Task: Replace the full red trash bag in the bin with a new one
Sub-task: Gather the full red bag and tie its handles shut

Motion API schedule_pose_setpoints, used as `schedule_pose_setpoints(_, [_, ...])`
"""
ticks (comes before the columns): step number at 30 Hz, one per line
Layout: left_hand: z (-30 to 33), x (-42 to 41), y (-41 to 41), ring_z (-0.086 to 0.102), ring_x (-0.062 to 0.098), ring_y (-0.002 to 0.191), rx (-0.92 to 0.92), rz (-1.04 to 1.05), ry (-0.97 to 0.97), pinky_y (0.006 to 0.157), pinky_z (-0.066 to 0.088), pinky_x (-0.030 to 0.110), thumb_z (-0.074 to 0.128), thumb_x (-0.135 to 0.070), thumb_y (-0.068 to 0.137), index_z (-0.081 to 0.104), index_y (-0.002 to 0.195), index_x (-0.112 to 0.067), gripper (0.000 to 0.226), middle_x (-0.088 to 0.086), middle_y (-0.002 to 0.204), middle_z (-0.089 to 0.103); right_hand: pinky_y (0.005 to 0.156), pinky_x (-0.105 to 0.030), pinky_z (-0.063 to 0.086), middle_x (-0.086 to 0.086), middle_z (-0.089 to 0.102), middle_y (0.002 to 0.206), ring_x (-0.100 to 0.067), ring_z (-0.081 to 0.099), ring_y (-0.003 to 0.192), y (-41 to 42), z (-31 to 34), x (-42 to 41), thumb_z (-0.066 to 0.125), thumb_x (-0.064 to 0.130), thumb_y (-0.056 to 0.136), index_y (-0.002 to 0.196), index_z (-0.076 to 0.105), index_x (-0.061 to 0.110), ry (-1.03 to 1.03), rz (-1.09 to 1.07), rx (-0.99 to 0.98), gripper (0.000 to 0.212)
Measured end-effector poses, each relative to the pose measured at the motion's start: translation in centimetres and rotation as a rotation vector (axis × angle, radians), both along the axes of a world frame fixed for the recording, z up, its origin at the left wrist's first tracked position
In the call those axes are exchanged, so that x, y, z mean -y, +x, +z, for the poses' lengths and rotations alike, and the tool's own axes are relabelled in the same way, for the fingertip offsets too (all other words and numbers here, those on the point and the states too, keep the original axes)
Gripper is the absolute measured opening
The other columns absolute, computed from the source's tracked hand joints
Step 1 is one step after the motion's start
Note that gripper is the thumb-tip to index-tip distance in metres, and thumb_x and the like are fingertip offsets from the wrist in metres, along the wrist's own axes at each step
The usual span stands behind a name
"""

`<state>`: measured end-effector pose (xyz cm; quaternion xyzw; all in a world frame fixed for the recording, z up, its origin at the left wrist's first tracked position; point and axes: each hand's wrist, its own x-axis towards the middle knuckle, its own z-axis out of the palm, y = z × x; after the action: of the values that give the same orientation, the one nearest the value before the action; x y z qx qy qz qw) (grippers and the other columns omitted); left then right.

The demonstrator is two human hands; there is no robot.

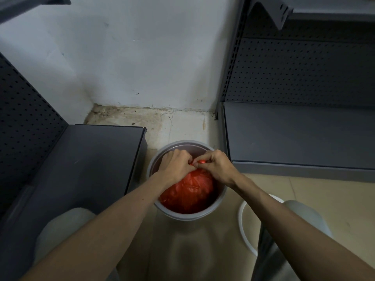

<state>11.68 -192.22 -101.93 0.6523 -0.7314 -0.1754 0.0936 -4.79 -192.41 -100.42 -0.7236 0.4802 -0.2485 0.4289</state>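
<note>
1. Head view looks down on my left hand and right hand, meeting over the far side of the grey bin.
2. Both sets of fingers are curled and pinching the gathered neck of the red trash bag, a twisted bit of red showing between them.
3. The bag's full body sits inside the bin, directly below and toward me from my fingers; its neck points up and away. Both hands are equally near, so the lift, I judge, goes straight up.
4. The bin stands on a pale tiled floor near a white wall, between dark grey shelves. A white rim lies by my right arm.
</note>
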Motion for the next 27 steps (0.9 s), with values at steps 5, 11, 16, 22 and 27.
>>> schedule_pose_setpoints(5, [-0.6,-0.6,0.2,0.064,0.01,0.053,-0.318,0.09,0.095,0.063,0.057,0.034,0.076,-0.032,0.075,0.071,0.069,-0.022,0.012,-0.002,0.055,0.067,0.07,-0.005,0.042,0.016,0.062,0.071,0.012,0.058,0.068,0.2,-0.5,0.2,0.072,0.005,0.081,0.09,0.08,0.01,-0.051,-0.018,-0.044,0.013])
schedule_pose_setpoints(11, [0.9,-2.1,0.1,0.063,0.023,0.052,-0.744,0.26,0.382,0.037,0.05,0.027,0.072,-0.003,0.083,0.065,0.1,-0.014,0.021,0.024,0.079,0.071,0.073,-0.011,0.044,0.004,0.066,0.081,-0.003,0.059,0.073,-0.1,-1.3,0.3,0.072,0.011,0.082,0.091,0.08,0.019,-0.08,-0.028,-0.086,0.014])
schedule_pose_setpoints(16, [0.4,-2.3,0.6,0.062,0.011,0.041,-0.61,0.211,0.33,0.036,0.049,0.027,0.065,-0.001,0.089,0.065,0.108,-0.012,0.022,0.008,0.081,0.07,0.076,-0.014,0.046,0.004,0.067,0.084,-0.006,0.06,0.078,-0.4,-1.7,0.5,0.074,0.013,0.082,0.092,0.08,0.019,-0.063,-0.02,-0.099,0.013])
schedule_pose_setpoints(22, [-0.2,-2.0,0.8,0.066,0.018,0.051,-0.372,0.097,0.154,0.037,0.049,0.028,0.072,-0.011,0.086,0.065,0.095,-0.015,0.011,0.002,0.087,0.064,0.074,-0.016,0.045,0.011,0.062,0.078,-0.003,0.059,0.074,-0.8,-1.5,0.3,0.074,0.012,0.081,0.091,0.079,0.02,-0.043,0.018,-0.094,0.014])
schedule_pose_setpoints(27, [-0.3,-1.6,0.3,0.062,0.018,0.079,-0.206,0.034,0.077,0.07,0.053,0.036,0.075,-0.021,0.081,0.063,0.086,-0.02,0.013,-0.005,0.08,0.063,0.072,-0.021,0.047,0.004,0.063,0.08,-0.004,0.058,0.071,-0.9,-1.3,0.2,0.075,0.013,0.08,0.092,0.08,0.019,-0.057,0.058,-0.09,0.014])
